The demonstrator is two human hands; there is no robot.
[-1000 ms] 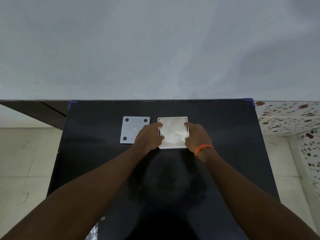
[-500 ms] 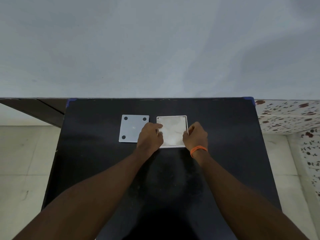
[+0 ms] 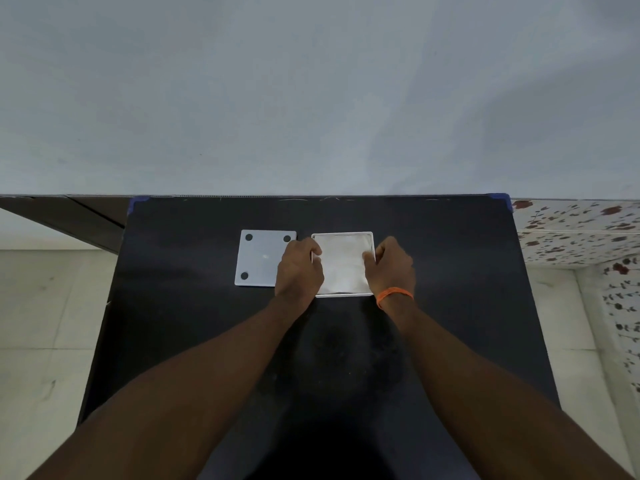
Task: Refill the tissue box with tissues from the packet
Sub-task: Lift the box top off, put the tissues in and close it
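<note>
Hands, two, left hand (image 3: 300,268) and right hand (image 3: 391,263), gripping one tissue box (image 3: 343,233); one lid (image 3: 259,261) beside.

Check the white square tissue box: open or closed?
Open. The white square tissue box shows white tissue inside its rim, and the grey square lid with dark dots lies flat beside it.

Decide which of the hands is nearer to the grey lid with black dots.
Left. The left hand overlaps the grey lid's right edge; the right hand sits across the tissue box.

Grey lid (image 3: 265,258) crowds box's (image 3: 343,234) left; table (image 3: 450,271) bare elsewhere
</note>
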